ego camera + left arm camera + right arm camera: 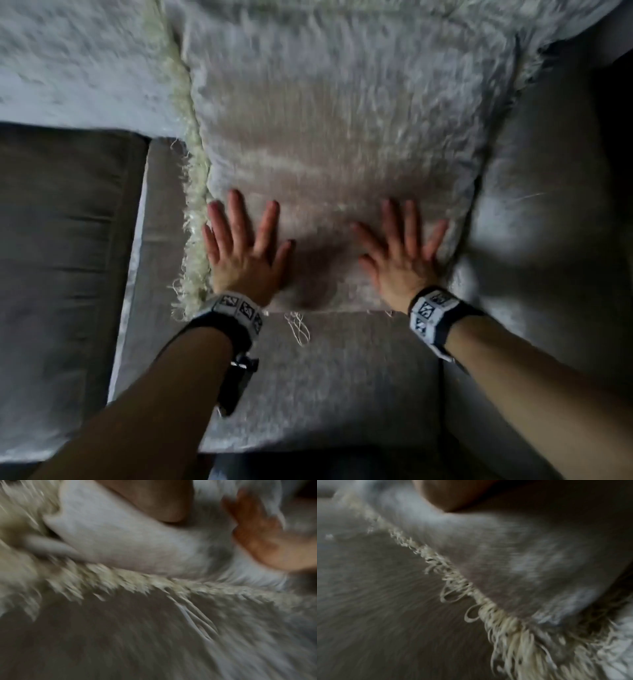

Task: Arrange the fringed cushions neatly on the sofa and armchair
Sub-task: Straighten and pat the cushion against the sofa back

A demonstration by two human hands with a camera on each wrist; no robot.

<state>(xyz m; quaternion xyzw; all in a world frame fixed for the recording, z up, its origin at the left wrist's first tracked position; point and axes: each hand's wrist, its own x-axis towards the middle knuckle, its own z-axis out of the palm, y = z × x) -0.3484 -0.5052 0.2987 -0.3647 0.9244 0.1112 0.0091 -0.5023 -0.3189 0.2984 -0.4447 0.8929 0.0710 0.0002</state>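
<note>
A pale shaggy cushion [335, 144] with cream fringe [195, 212] along its edges leans against the back of a grey sofa seat [329, 380]. Both my hands lie flat on its lower part with fingers spread. My left hand [245, 245] presses near the left fringed edge, my right hand [400, 251] near the lower right corner. In the blurred left wrist view the cushion [130, 538] and its fringe [130, 580] show, with my right hand [257, 534] across it. The blurred right wrist view shows the cushion [530, 561] and its fringe [513, 635].
A second pale cushion [68, 68] stands at the upper left. Left of the seat lies a darker grey seat cushion [61, 274]. A pale padded armrest or cushion [541, 219] rises on the right.
</note>
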